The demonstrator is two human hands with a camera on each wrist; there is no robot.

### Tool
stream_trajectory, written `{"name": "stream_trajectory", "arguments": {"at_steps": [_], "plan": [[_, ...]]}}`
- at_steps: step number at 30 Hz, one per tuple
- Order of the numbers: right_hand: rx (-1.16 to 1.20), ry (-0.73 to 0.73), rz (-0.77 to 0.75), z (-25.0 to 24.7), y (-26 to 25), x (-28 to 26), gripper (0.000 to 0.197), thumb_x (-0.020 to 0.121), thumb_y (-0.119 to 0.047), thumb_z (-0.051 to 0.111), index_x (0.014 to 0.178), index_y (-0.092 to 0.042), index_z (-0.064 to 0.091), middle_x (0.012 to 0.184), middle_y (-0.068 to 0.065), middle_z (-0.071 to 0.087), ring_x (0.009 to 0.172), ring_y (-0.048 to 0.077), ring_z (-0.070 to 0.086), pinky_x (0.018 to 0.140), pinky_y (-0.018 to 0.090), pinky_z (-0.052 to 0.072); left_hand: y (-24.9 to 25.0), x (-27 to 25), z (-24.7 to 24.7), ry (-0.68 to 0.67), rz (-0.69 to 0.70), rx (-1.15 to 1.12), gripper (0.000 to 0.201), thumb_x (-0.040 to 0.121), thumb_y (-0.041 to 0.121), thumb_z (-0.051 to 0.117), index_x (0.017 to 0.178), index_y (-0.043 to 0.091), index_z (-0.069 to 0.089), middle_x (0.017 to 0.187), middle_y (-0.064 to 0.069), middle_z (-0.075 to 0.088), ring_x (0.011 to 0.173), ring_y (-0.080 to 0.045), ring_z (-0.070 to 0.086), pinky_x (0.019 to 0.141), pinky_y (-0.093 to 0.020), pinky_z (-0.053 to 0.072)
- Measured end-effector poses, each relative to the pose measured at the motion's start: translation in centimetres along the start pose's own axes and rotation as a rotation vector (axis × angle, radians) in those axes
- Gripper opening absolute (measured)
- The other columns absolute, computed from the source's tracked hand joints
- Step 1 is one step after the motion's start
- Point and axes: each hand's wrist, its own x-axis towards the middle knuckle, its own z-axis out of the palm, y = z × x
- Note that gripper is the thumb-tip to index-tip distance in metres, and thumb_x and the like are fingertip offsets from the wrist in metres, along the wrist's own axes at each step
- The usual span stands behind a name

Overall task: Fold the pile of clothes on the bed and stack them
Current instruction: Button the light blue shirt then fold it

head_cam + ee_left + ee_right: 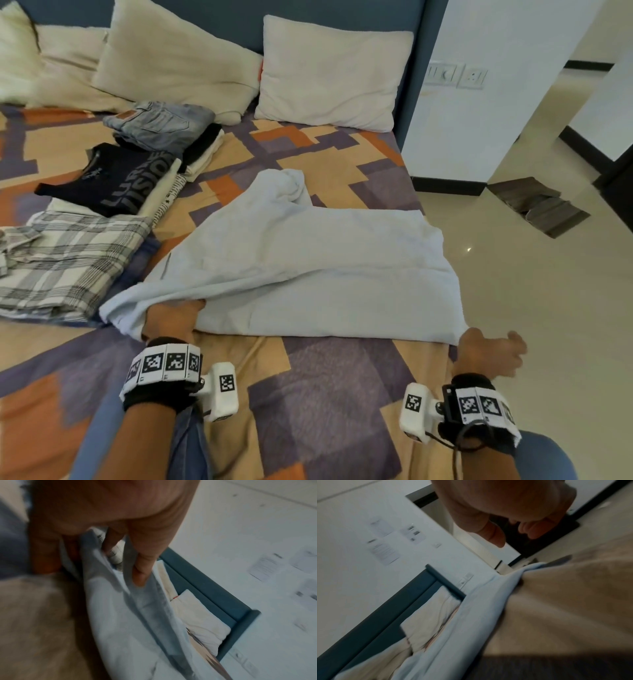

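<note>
On the patchwork bedsheet (329, 394), left hand (171, 317) grips soft pale-blue cloth (308, 260); right hand (488, 353) loose, released.

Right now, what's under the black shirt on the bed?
Under the black shirt lie cream folded clothes, one with a small dark print. Only their edges show; how many pieces and what else they hide is covered.

On the bed (308, 377) lie four pale pillows (334, 73), one spread light-blue cloth (308, 253), and three folded garments on top in plain sight: jeans (159, 121), a dark printed shirt (116, 178) and a plaid shirt (68, 260). Two hands show, left hand (171, 317) and right hand (488, 351), each wrist with one marker band; one dark mat (537, 205) lies on the floor
</note>
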Motion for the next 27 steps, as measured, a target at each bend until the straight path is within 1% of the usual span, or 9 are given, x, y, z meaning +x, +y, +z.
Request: {"name": "stream_trajectory", "arguments": {"at_steps": [3, 5, 7, 9, 12, 16, 21, 24, 27], "plan": [[-0.011, -0.254, -0.308, 1.4, -0.3, -4.1, 0.034, 0.086, 0.004, 0.054, 0.118, -0.004, 0.060, 0.113, 0.021, 0.063, 0.107, 0.036, 0.059, 0.091, 0.040, 0.045, 2.4, -1.8, -1.8, -0.047, 0.069, 0.299, 0.090, 0.083, 0.053, 0.067, 0.148, 0.004, 0.030, 0.152, -0.024, 0.029, 0.139, -0.045, 0.027, 0.111, -0.053, 0.024], [-0.031, -0.487, -0.423, 3.2, 0.1, -7.1, 0.023, 0.088, 0.000, 0.056, 0.104, -0.012, 0.067, 0.103, 0.015, 0.068, 0.098, 0.033, 0.063, 0.089, 0.041, 0.049, 4.0, -3.6, -2.7, -0.037, 0.100, 0.420, 0.096, 0.082, 0.063, 0.062, 0.150, 0.006, 0.024, 0.154, -0.027, 0.022, 0.139, -0.046, 0.021, 0.110, -0.056, 0.023], [-0.015, -0.775, -0.398, 4.7, 0.2, -10.4, 0.020, 0.088, 0.000, 0.060, 0.092, -0.018, 0.067, 0.086, 0.012, 0.071, 0.082, 0.031, 0.066, 0.076, 0.042, 0.055, 4.6, -5.1, -2.9, 0.020, 0.146, 0.592, 0.093, 0.081, 0.066, 0.060, 0.148, 0.009, 0.029, 0.153, -0.028, 0.020, 0.138, -0.047, 0.021, 0.109, -0.058, 0.024], [-0.024, -1.022, -0.362, 5.9, 0.3, -13.6, 0.017, 0.089, 0.002, 0.060, 0.091, -0.012, 0.068, 0.077, 0.010, 0.069, 0.069, 0.023, 0.065, 0.061, 0.029, 0.053, 5.2, -6.2, -3.2, 0.126, 0.248, 0.672, 0.071, 0.082, 0.057, 0.066, 0.135, 0.013, 0.048, 0.149, -0.028, 0.023, 0.135, -0.047, 0.025, 0.107, -0.059, 0.024], [-0.101, -1.231, -0.417, 7.0, 0.4, -17.1, 0.011, 0.091, -0.001, 0.061, 0.093, -0.007, 0.069, 0.077, 0.006, 0.069, 0.063, 0.013, 0.065, 0.059, 0.021, 0.052, 5.7, -4.5, -3.7, 0.079, 0.332, 0.627, 0.060, 0.079, 0.038, 0.075, 0.130, 0.017, 0.049, 0.143, -0.024, 0.029, 0.133, -0.044, 0.028, 0.105, -0.058, 0.028], [-0.226, -1.283, -0.462, 8.6, 1.1, -18.4, 0.012, 0.091, -0.008, 0.064, 0.086, -0.018, 0.069, 0.078, 0.004, 0.070, 0.069, 0.015, 0.066, 0.068, 0.033, 0.056, 6.2, -0.2, -4.4, -0.085, 0.197, 0.769, 0.073, 0.076, 0.038, 0.078, 0.138, 0.020, 0.043, 0.153, -0.016, 0.022, 0.139, -0.042, 0.021, 0.108, -0.061, 0.025], [-0.380, -1.293, -0.520, 9.3, 2.8, -18.0, 0.014, 0.089, -0.013, 0.069, 0.084, -0.025, 0.066, 0.086, -0.005, 0.068, 0.089, 0.019, 0.067, 0.088, 0.040, 0.056, 5.9, 3.0, -5.4, -0.069, 0.182, 0.826, 0.037, 0.089, 0.029, 0.062, 0.122, 0.012, 0.057, 0.136, -0.016, 0.049, 0.127, -0.041, 0.043, 0.105, -0.061, 0.028], [-0.373, -1.296, -0.523, 9.1, 3.3, -17.8, 0.020, 0.089, -0.008, 0.068, 0.083, -0.026, 0.065, 0.087, -0.007, 0.067, 0.088, 0.016, 0.064, 0.093, 0.041, 0.054, 6.6, 4.4, -7.2, -0.057, 0.368, 0.695, 0.022, 0.092, 0.025, 0.058, 0.101, 0.006, 0.065, 0.113, -0.020, 0.064, 0.099, -0.039, 0.060, 0.088, -0.052, 0.049], [-0.381, -1.261, -0.545, 9.4, 3.5, -18.1, 0.020, 0.089, -0.007, 0.068, 0.083, -0.025, 0.065, 0.085, -0.007, 0.066, 0.088, 0.015, 0.064, 0.093, 0.037, 0.053, 7.8, 4.1, -8.9, -0.044, 0.678, 0.588, 0.020, 0.095, 0.016, 0.056, 0.101, 0.002, 0.069, 0.101, -0.023, 0.067, 0.093, -0.041, 0.062, 0.079, -0.044, 0.049]]}}
